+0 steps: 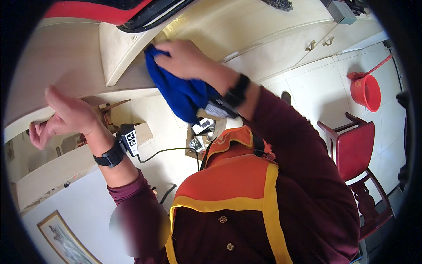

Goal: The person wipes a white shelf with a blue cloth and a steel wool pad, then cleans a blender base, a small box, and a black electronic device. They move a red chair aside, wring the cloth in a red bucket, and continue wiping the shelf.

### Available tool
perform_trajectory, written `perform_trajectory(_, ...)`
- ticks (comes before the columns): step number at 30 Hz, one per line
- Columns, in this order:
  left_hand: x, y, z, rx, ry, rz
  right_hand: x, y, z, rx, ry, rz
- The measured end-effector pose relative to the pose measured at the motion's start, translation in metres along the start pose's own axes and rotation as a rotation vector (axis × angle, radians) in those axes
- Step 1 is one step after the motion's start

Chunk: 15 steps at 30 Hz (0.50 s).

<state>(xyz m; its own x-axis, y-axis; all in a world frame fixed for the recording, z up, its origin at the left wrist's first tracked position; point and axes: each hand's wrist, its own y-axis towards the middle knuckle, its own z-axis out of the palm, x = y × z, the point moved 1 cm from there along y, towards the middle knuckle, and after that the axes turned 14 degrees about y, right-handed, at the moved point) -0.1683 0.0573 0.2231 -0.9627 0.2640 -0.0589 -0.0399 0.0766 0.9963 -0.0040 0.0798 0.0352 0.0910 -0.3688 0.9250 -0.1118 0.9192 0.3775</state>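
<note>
My right hand (183,59) grips a blue cloth (178,90), bunched at its top and hanging down below my wrist. It is beside the curved cream side panel (122,49) of a cabinet or desk, close to the pale board behind it. My left hand (67,115) is at the front edge of a cream shelf board (62,62), thumb apart from the curled fingers, with nothing seen in it. Whether it touches the edge is unclear. A small black device (128,140) with a cable is strapped to my left wrist.
A red and black object (99,11) is overhead at the upper left. Below me an open cardboard box (188,145) holds small items. A red chair (356,148) and a red bucket (365,92) stand on the tiled floor at right. Cabinet doors with handles (310,46) line the back.
</note>
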Motion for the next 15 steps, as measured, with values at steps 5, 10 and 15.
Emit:
perform_trajectory(5, 0.010, 0.003, 0.000, -0.009, -0.034, 0.023, -0.015, 0.033, 0.040, 0.150, -0.361, 0.132)
perform_trajectory(10, 0.007, 0.000, 0.000, -0.026, -0.014, 0.020, -0.004, -0.042, 0.025, 0.279, -0.190, 0.120)
perform_trajectory(15, -0.004, 0.000, 0.001, -0.001, -0.109, 0.026, 0.040, -0.056, 0.032, 0.086, 0.156, -0.111)
